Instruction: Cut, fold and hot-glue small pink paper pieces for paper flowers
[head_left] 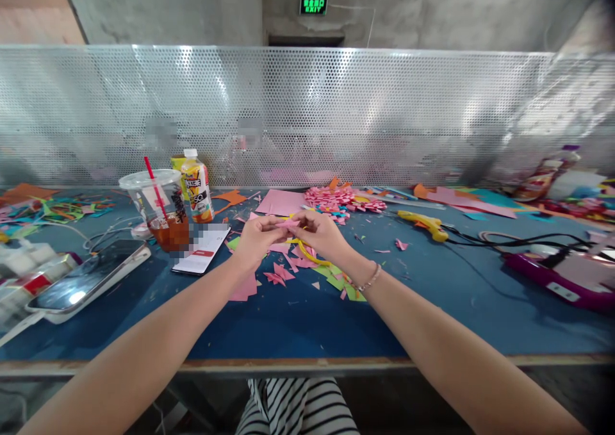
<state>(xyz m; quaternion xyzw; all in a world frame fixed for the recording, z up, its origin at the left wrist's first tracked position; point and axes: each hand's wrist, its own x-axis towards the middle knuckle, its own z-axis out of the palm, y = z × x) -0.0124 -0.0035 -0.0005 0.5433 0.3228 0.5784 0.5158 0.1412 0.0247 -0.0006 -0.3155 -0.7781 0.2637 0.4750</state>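
Between my left hand (259, 238) and my right hand (321, 233) is a small piece of pink paper (288, 224), pinched by the fingertips of both. The hands meet above the middle of the blue table, and its folds are too small to make out. Just below them lie pink paper scraps (302, 259), a pointed folded pink paper piece (277, 275) and green paper (353, 287). Yellow-handled scissors (312, 255) lie partly hidden under my right hand. Behind the hands are a flat pink sheet (280, 202) and a heap of pink folded paper pieces (331, 198).
On the left stand a plastic cup with a red straw (166, 220) and a drink bottle (198, 188), near two phones (91, 275). A yellow glue gun (423, 223) trails its cord toward a purple power strip (557, 280) at right. A perforated metal screen (307, 114) borders the back.
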